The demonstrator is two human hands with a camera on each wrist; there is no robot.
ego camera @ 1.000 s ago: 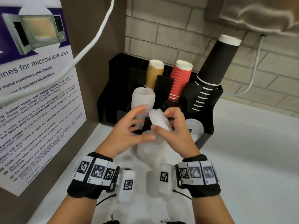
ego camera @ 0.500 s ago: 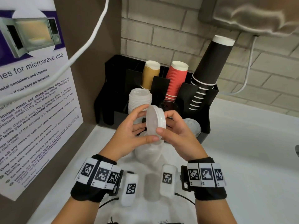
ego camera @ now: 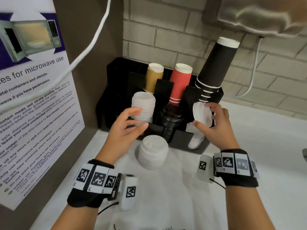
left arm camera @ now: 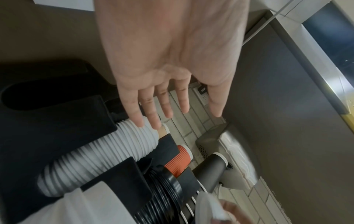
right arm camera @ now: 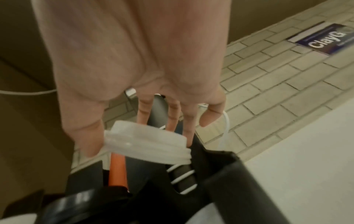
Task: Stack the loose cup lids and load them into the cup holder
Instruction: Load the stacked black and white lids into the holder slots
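- A person's right hand [ego camera: 214, 123] is pinching a short stack of white lids [ego camera: 200, 113], thumb and fingers clamped on its rim, over the right front slot of the black cup holder [ego camera: 181, 138].
- The left hand [ego camera: 126, 125] is hovering empty, fingers spread apart, just beside the white lids already standing in the left slot [ego camera: 143, 107].
- A taller lid stack [ego camera: 153, 151] is waiting on the tabletop [ego camera: 259, 146] in front of the holder; loading looks partly done.
- The held lids are sitting on edge, their flat faces turned left toward the black lids [ego camera: 172, 120], so the stack's axis is running roughly sideways.
- The right slot is already holding some white lids [ego camera: 196, 138] lower down.
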